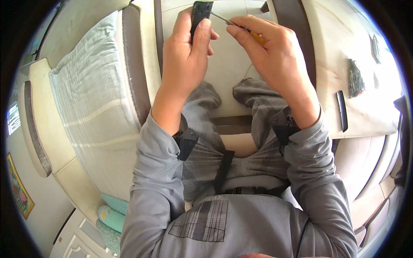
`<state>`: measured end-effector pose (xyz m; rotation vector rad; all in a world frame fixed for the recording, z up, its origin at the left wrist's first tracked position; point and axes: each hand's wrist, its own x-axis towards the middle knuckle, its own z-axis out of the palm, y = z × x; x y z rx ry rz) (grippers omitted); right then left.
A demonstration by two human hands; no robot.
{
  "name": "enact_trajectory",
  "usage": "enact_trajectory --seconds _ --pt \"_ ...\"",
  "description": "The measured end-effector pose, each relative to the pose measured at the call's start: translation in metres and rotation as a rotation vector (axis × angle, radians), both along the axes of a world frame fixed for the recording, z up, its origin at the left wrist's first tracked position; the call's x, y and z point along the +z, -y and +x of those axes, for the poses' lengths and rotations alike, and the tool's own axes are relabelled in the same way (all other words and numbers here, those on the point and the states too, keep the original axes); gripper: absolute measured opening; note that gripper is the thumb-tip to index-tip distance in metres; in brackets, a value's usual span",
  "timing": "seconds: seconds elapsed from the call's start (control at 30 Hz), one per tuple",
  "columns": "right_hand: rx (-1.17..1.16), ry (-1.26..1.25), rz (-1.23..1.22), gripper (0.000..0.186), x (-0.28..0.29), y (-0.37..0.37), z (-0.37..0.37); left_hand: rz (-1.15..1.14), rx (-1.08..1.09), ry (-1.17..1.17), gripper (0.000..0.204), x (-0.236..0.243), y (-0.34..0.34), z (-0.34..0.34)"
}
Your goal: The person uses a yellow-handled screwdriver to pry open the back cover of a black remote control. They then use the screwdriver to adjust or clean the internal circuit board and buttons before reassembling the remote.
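The left hand [187, 47] holds the black case [201, 9], the landmark here, in front of the person, its fingers clamped around the sides and its thumb pressed on the near end. The screwdriver [220, 18] comes in from the right of the case, its tip at the upper face; whether it is seated or merely touching cannot be told. Right of the case, the right hand [273, 45] has thumb and fingers closed on the screwdriver, the yellow handle running back toward the palm.

To work well here, I would brace the case firmly, keep the pressure light and bring the shaft more square to the face, since a slanted tip could slip. The left thumb, just on the near side of the tip, is the main thing in the way.

Left of the case and nearer the body lies a sofa cover [97, 77]. Right of it, beyond the right hand, stands the pale worktop [331, 56], bearing a slim black piece [342, 111] and, farther right, a dark bundle [355, 78].
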<state>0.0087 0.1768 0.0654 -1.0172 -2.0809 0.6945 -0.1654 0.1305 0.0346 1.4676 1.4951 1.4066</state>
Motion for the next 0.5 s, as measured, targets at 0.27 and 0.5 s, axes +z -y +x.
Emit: enact_trajectory --seconds 0.27,0.5 --pt "0.138 -0.019 -0.489 0.024 0.014 0.093 0.096 -0.155 -0.221 -0.195 0.033 0.028 0.093 0.046" --pt "0.302 -0.179 -1.134 0.030 -0.016 0.207 0.148 -0.335 -0.374 -0.492 0.037 0.023 0.212 0.083"
